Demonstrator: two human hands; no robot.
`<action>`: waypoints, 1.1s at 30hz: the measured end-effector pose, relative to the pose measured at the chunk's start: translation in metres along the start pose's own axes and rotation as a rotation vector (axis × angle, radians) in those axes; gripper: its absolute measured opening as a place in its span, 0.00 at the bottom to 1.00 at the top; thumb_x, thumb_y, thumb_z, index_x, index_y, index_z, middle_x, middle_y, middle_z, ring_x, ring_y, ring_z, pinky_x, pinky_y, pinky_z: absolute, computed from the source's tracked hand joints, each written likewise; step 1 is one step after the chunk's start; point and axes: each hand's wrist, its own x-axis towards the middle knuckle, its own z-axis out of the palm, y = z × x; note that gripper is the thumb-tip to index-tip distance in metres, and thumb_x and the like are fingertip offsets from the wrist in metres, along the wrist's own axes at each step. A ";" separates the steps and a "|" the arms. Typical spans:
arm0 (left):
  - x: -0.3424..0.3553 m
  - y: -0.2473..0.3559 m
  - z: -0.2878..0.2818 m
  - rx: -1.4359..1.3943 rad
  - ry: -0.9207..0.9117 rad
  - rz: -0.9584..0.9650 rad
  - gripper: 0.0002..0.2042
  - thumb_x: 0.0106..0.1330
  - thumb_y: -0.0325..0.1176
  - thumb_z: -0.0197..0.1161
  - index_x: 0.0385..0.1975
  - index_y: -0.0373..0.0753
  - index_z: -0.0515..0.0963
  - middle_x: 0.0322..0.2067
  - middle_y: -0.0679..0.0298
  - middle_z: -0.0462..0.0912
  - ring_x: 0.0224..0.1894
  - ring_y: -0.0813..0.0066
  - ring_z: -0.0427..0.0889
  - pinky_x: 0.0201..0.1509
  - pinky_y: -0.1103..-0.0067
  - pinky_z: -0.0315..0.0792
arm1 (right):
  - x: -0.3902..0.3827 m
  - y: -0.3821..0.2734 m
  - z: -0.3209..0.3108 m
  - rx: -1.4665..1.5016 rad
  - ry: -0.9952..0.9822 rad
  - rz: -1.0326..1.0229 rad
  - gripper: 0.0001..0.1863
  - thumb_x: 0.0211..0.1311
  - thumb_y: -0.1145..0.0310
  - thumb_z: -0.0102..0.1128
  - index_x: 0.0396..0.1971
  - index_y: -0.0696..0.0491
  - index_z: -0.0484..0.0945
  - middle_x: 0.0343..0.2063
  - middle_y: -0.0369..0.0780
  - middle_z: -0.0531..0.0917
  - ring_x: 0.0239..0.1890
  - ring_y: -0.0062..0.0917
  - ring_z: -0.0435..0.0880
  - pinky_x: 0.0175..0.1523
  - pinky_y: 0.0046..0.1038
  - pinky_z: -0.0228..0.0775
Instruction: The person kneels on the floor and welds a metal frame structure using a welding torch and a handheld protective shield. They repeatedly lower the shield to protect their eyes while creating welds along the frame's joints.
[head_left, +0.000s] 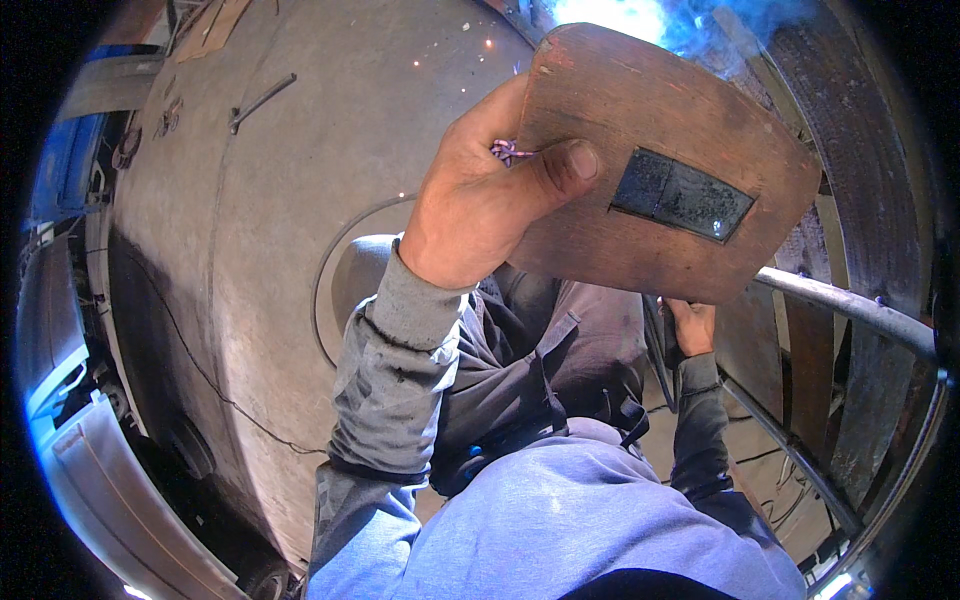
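My left hand (480, 185) is closed on a flat wooden welding shield (590, 110), with the thumb lying across its near face. Set into the wood is a dark rectangular glass window (685, 195). A twisted purple-and-white cord (510, 152) shows between thumb and palm. Below the shield's lower right edge, my right hand (692, 325) is partly visible and looks curled; the shield covers its front and whatever it grips. Next to it hangs a dark cable (662, 355). Beyond the shield's top edge, a bright blue-white welding arc (640, 12) glows with smoke around it.
Sparks fly over the concrete floor (290, 150), where a metal rod (262, 103) lies. A metal tube (850, 305) and long rusty metal plates (850, 150) stand at the right. Curved metal panels (130, 500) are at the left. A hose (322, 290) loops by my left knee.
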 end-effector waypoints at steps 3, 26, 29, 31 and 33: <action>-0.002 0.002 0.000 -0.026 0.006 -0.065 0.29 0.68 0.39 0.69 0.64 0.32 0.70 0.54 0.56 0.82 0.57 0.67 0.79 0.62 0.71 0.73 | -0.002 -0.007 0.001 -0.020 0.007 0.010 0.06 0.64 0.73 0.65 0.32 0.61 0.82 0.30 0.39 0.85 0.31 0.23 0.83 0.36 0.26 0.74; 0.007 0.000 -0.019 -0.194 0.551 0.206 0.22 0.77 0.39 0.55 0.66 0.38 0.67 0.55 0.61 0.79 0.55 0.67 0.80 0.62 0.69 0.73 | 0.000 0.001 -0.001 -0.081 -0.043 0.031 0.15 0.60 0.68 0.68 0.44 0.58 0.79 0.32 0.33 0.78 0.35 0.19 0.74 0.43 0.25 0.68; 0.004 0.004 -0.015 -0.194 0.448 0.124 0.23 0.74 0.37 0.60 0.66 0.37 0.67 0.51 0.62 0.80 0.50 0.68 0.81 0.59 0.71 0.74 | -0.001 -0.003 0.003 -0.077 -0.036 0.010 0.14 0.60 0.68 0.67 0.43 0.57 0.79 0.31 0.33 0.77 0.35 0.19 0.74 0.42 0.25 0.67; 0.002 0.006 -0.011 -0.165 0.348 0.066 0.23 0.72 0.36 0.63 0.63 0.36 0.69 0.50 0.61 0.81 0.48 0.70 0.81 0.57 0.73 0.75 | 0.000 -0.004 0.004 -0.068 -0.028 0.011 0.13 0.60 0.68 0.67 0.42 0.57 0.78 0.30 0.33 0.76 0.35 0.19 0.74 0.42 0.25 0.67; 0.002 0.005 -0.008 -0.105 0.220 0.019 0.22 0.70 0.37 0.66 0.59 0.35 0.73 0.50 0.60 0.82 0.48 0.73 0.82 0.55 0.76 0.76 | 0.003 -0.001 0.001 -0.064 -0.019 0.023 0.12 0.60 0.69 0.67 0.41 0.57 0.78 0.30 0.33 0.76 0.35 0.19 0.74 0.41 0.25 0.67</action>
